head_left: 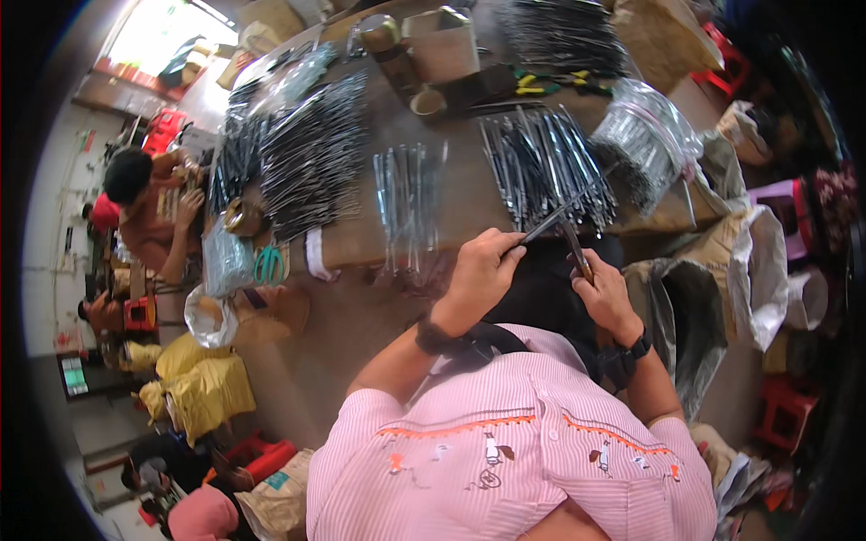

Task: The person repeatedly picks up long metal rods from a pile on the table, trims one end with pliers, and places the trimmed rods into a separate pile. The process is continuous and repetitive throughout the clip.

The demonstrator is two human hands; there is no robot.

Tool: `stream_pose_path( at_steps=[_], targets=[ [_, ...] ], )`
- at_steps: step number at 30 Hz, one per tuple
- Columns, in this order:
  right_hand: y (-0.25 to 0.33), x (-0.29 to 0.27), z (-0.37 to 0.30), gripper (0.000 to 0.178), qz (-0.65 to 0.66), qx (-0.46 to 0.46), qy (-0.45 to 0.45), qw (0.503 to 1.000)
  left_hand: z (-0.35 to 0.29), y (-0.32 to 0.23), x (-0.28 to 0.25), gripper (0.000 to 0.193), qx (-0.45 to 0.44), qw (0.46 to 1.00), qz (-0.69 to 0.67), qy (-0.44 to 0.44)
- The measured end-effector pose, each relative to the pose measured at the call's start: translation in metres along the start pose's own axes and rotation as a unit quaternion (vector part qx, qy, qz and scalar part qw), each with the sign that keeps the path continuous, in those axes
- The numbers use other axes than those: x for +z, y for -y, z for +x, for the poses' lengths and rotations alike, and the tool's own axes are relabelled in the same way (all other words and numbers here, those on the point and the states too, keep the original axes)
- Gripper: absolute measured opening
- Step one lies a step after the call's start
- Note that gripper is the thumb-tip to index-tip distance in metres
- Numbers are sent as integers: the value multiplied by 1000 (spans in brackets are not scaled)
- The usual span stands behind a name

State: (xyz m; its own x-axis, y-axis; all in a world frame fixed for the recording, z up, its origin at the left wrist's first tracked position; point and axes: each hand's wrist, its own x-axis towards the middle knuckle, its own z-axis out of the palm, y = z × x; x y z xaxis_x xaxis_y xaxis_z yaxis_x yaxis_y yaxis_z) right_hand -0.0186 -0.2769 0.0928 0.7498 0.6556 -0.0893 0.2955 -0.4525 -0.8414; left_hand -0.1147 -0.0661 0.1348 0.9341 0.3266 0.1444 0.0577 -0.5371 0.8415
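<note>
My left hand (478, 278) is closed on the near end of a slim grey metal rod (548, 219), which points up and to the right. My right hand (604, 293) grips a narrow blade with a brown handle (585, 269); its blade (573, 239) meets or crosses close to the rod, and contact cannot be told. Just beyond both hands, a spread of similar metal rods (541, 167) lies over the table's near edge. A smaller row of shiny rods (408, 203) lies to its left.
More rods (316, 153) are heaped on the table's left, and others (559, 36) at the back. A plastic-wrapped bundle (645, 135) sits right, near yellow-handled pliers (537, 84). Teal scissors (269, 264) lie at the left edge. Open sacks (690, 307) stand right; a person (153, 207) sits left.
</note>
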Motion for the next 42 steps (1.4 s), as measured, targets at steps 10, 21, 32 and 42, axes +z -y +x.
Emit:
stream_pose_path(
  at_steps=[10,21,32,42],
  targets=[
    [-9,15,6,33,160,25,27,986,-3,140,-77,25,-175,939,222,-198],
    [2,13,-3,33,305,82,54,947,35,100,3,41,-105,962,199,-156],
    [-1,10,-11,30,383,94,18,919,93,126,48,37,-173,981,-46,-70],
    [-23,-12,-11,23,408,135,-50,901,61,97,-2,24,-339,860,-372,84]
  ],
)
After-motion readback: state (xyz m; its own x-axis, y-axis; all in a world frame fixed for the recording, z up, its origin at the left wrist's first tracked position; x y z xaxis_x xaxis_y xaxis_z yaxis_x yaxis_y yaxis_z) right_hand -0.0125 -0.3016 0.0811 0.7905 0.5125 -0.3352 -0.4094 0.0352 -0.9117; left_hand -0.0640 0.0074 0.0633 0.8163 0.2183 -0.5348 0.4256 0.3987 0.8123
